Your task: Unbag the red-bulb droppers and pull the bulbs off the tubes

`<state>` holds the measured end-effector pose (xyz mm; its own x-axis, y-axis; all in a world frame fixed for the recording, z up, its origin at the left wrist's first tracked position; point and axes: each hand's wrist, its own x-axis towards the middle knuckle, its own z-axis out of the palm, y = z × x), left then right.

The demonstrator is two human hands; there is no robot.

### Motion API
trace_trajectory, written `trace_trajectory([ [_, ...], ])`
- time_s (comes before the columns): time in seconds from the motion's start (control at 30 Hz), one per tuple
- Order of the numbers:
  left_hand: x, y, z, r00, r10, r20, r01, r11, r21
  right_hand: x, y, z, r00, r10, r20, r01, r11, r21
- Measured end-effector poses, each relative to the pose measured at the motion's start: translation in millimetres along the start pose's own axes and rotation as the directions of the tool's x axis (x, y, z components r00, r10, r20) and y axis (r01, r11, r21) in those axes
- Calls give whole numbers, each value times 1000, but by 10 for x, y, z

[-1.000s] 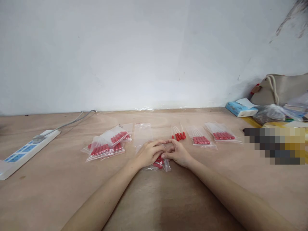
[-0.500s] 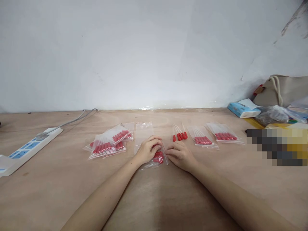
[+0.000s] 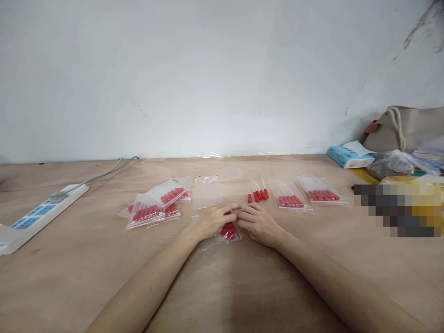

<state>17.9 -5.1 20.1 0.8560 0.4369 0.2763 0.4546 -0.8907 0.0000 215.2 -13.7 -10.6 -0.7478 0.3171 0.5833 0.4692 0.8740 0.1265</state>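
Both hands meet over a clear zip bag that holds several red-tipped sticks. My left hand lies across the bag from the left, fingers closed on its upper part. From the right, my right hand pinches the same bag near its right edge, fingertips touching those of the left. The fingers hide the bag's top and the thin ends of the sticks. Just beyond my left hand lies a flat zip bag with nothing red in it. Loose red-tipped sticks lie beyond my right hand.
To the left is a pile of filled bags. More filled bags lie to the right. A white power strip with a grey cable stands at far left. A blue tissue pack and a beige bag are at the back right.
My right hand has moved left to meet my left hand. The bag's right edge, which stuck out between the hands, is now under the fingers. The view has shifted slightly.
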Motion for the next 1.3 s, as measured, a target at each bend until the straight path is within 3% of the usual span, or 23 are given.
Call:
trace_trajectory([
  [0.17,-3,-10,-127,999,-46,19,46,999,-3,16,-10,-49,997,-1,75,-2,999,40],
  [0.3,-38,-58,-252,990,-139,17,139,990,-17,24,-62,-143,978,122,171,-159,962,221],
  [0.5,-19,-56,-284,987,-150,54,152,988,-33,51,-80,-93,862,469,190,-496,710,499],
  [0.63,-28,8,-239,985,-163,55,170,970,-174,60,-74,-35,851,483,209,-510,659,552],
  [0.77,-221,90,-205,953,-301,41,300,907,-296,64,-73,-27,834,502,230,-526,594,609],
  [0.93,-447,139,-51,922,-386,-13,360,870,-338,123,-94,40,711,599,367,-646,353,676],
  [1.0,-445,134,14,913,-405,-54,362,863,-351,156,-110,64,700,616,361,-664,375,646],
  [1.13,-377,123,59,916,-391,-89,332,865,-377,192,-146,65,718,625,305,-673,514,532],
  [1.3,-365,133,50,926,-366,-95,307,873,-378,164,-158,58,708,657,259,-673,516,530],
])
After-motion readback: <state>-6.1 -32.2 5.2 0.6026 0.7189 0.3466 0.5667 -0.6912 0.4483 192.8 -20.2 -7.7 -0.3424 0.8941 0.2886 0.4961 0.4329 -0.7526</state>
